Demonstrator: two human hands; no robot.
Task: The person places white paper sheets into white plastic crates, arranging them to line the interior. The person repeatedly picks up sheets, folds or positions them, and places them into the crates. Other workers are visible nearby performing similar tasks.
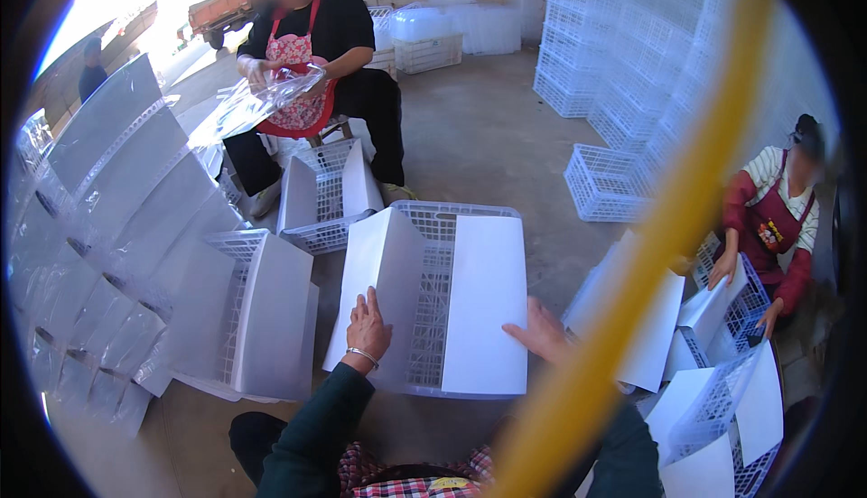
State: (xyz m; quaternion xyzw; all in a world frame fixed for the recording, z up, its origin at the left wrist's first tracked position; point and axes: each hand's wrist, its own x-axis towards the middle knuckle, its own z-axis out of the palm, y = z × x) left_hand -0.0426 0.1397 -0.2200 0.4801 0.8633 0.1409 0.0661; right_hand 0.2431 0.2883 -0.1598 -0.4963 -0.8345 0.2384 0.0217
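A white plastic mesh crate [431, 308] stands in front of me, lined with white sheets that fold over its two long sides. My left hand [369, 329] lies with fingers extended on the left sheet [366, 274]. At the crate's right side, my right hand [538, 330] touches the outer edge of the right sheet [486, 301], its thumb on top; its other fingers are partly hidden. A blurred yellow bar crosses the view over my right forearm.
Lined crates stand at left [278, 322] and beyond [332, 217]. A seated person [311, 44] handles clear plastic film. Another person [772, 227] touches a lined crate at right. Tall stacks of crates [609, 58] and one low crate [603, 183] stand behind. Plastic-wrapped stacks [122, 180] fill the far left.
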